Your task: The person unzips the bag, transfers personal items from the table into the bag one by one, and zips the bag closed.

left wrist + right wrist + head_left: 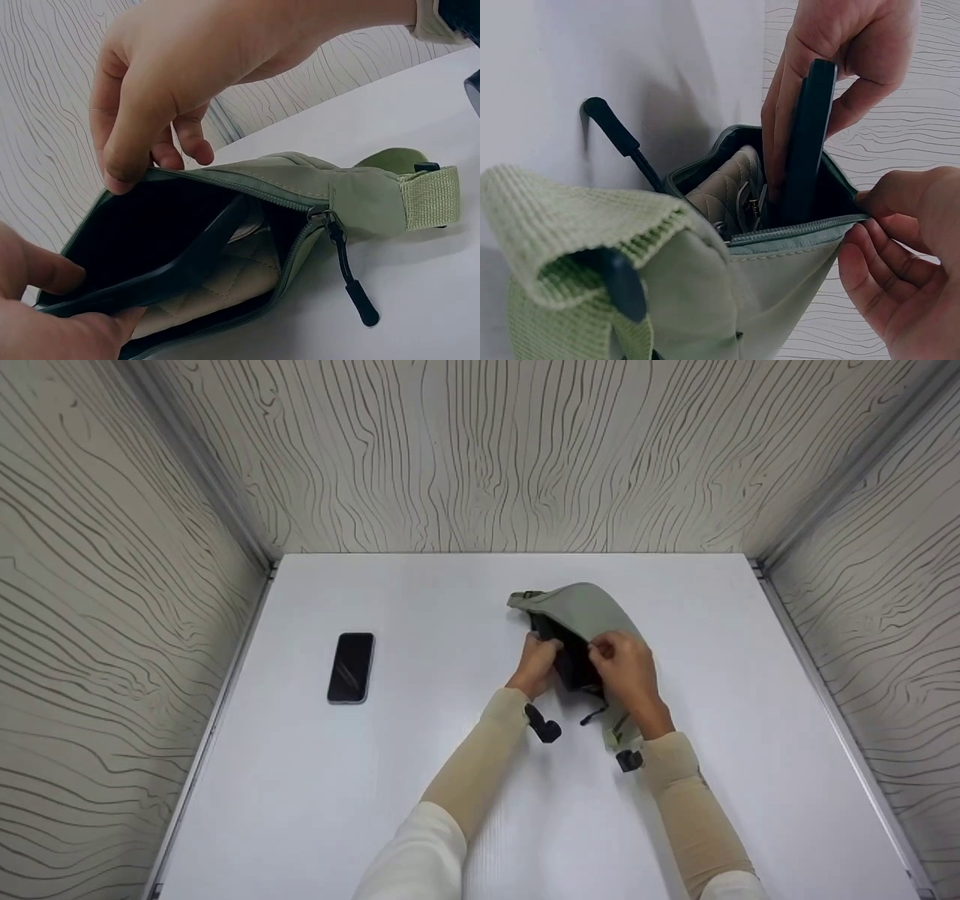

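Observation:
A sage-green waist bag (592,607) lies on the white table with its zipper open. My right hand (626,664) pinches the bag's opening edge between thumb and fingers, pulling the mouth wide. At the other side of the mouth, my left hand (536,660) grips a thin dark slab (810,142), which stands partly inside the bag; its exact kind I cannot tell. Beside the slab in the bag sits a beige quilted purse (225,285) with a small metal clasp. From the zipper's end hangs a black cord pull (360,300). The bag's depths are in dark shadow.
A black smartphone (351,667) lies face up on the left of the white table (300,795). A green webbing strap (592,232) hangs from the bag's near end. Patterned panels (465,457) enclose the table's back and sides.

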### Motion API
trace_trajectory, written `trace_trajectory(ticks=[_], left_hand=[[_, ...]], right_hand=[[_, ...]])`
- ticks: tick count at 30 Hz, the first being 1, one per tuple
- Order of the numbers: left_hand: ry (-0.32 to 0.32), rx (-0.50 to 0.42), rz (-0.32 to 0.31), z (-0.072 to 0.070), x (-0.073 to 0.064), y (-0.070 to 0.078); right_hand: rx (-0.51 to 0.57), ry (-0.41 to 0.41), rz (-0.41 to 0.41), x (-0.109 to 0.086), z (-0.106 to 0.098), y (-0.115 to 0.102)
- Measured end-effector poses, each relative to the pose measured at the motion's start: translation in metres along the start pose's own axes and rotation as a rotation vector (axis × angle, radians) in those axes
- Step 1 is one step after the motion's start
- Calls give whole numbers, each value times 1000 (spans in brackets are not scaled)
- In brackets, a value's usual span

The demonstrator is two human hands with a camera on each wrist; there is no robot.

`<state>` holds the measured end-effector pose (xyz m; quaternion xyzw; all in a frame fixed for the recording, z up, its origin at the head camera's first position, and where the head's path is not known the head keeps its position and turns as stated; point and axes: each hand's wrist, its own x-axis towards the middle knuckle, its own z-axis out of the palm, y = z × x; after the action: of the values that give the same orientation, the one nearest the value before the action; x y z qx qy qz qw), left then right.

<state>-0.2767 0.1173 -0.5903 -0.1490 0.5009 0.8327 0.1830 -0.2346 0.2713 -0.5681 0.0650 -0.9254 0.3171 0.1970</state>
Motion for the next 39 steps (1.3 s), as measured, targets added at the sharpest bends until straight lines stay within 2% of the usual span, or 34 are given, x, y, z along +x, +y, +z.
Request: trace_trajectory(ticks=[9, 16, 33, 39], left_hand=[[31, 19, -11, 5, 3, -2], [-6, -84, -16, 11, 3, -5], [-17, -9, -60, 17, 3, -10], [-47, -41, -69, 20, 2, -13]], right_hand=[[11, 0, 6, -1, 0, 0], [15, -3, 13, -1, 0, 2], [19, -9, 32, -2, -1, 2], [19, -4, 36, -2, -2, 2]])
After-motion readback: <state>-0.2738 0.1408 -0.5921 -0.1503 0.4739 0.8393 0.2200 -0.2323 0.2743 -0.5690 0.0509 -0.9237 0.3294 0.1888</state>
